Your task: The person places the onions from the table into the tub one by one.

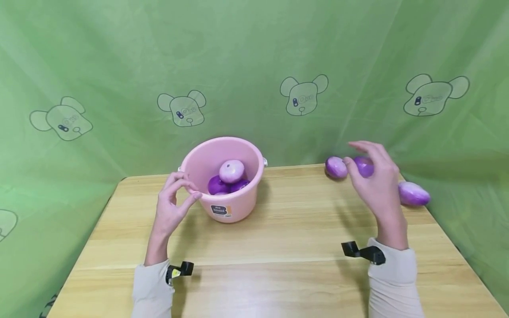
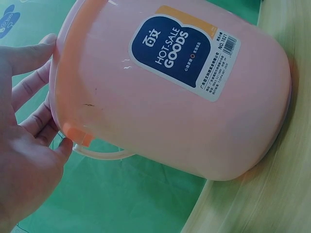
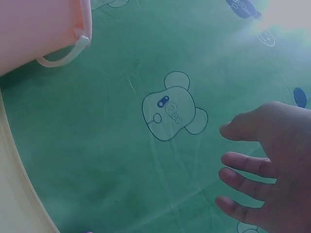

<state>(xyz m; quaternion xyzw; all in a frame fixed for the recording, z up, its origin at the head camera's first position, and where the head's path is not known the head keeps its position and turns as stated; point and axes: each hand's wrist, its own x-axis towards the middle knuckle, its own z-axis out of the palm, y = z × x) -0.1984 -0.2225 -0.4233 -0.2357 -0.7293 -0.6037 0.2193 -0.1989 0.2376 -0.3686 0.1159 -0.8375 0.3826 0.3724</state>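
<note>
A pink bucket (image 1: 248, 204) with a printed label stands upright on the table, left of centre. Inside it lie several purple-and-white onions (image 1: 232, 171). My left hand (image 1: 171, 207) holds the near left rim between thumb and fingers, as the left wrist view also shows. Over at the right, my right hand (image 1: 377, 185) hovers with fingers spread in a loose curve and nothing in its grasp. Around it on the table are an onion (image 1: 336, 168) to its left, another onion (image 1: 363, 167) partly hidden behind the hand, and a longer-looking onion (image 1: 414, 193) to its right.
The light wooden table (image 1: 278, 243) ends at a green curtain (image 1: 246, 66) printed with bear heads. A white handle (image 2: 104, 154) hangs on the bucket's side. Each sleeve cuff carries a small black camera mount (image 1: 363, 252).
</note>
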